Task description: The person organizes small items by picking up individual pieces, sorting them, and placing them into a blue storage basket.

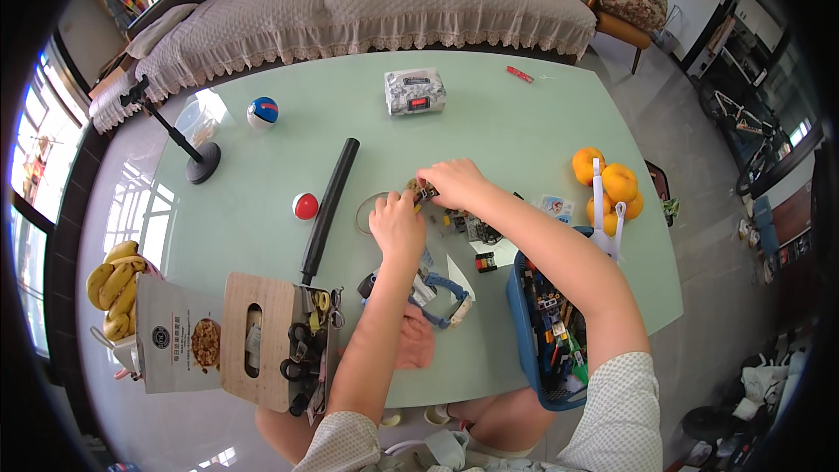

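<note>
Over the middle of the glass table, my left hand point(398, 223) and my right hand point(453, 182) meet at a small dark building-brick assembly point(426, 195). The fingers of both hands pinch it from either side and cover much of it. A brownish round thing just beyond it is partly hidden by my fingers. Loose bricks point(452, 219) lie under and beside my right forearm. A red, yellow and black brick piece point(486, 262) rests nearer to me. The blue basket point(513, 301), full of mixed bricks point(554, 321), stands below my right forearm.
A black rod point(331, 210) lies left of my hands, beside a red-and-white ball point(305, 206). A wooden organiser point(242, 341) with scissors stands at the near left. A blue watch point(452, 288) and pink cloth point(415, 337) lie by my left forearm. Oranges point(619, 182) sit right; a tissue pack point(415, 90) sits farther back.
</note>
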Available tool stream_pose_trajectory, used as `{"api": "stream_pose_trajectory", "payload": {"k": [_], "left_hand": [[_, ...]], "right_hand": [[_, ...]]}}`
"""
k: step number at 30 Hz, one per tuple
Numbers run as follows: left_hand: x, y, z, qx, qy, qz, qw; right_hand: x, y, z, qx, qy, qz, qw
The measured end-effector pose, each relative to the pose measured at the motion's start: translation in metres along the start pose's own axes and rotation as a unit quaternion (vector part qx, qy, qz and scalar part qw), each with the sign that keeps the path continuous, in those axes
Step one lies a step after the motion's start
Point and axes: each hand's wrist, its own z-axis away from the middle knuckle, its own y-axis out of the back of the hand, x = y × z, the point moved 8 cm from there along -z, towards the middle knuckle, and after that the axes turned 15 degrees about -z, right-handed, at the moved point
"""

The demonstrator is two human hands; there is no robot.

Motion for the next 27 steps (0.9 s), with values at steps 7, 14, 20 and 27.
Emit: {"api": "stream_pose_trajectory", "payload": {"k": [7,14,20,27], "left_hand": [[-0.002,-0.002,0.003,-0.016,-0.008,0.000,1.000],[-0.008,-0.001,0.010,-0.076,0.012,0.009,0.997],[0.004,0.012,0.017,-0.075,-0.009,-0.014,0.997],[0.010,0.010,0.024,-0.087,-0.032,-0.035,0.995]], "right_hand": [[-0.002,-0.005,0.003,-0.003,0.025,0.014,1.000],[-0.003,0.008,0.021,-0.015,-0.017,0.009,1.000],[-0.008,0.019,0.043,0.000,-0.016,0.021,1.000],[-0.011,0.013,0.057,-0.016,-0.009,0.021,1.000]]}}
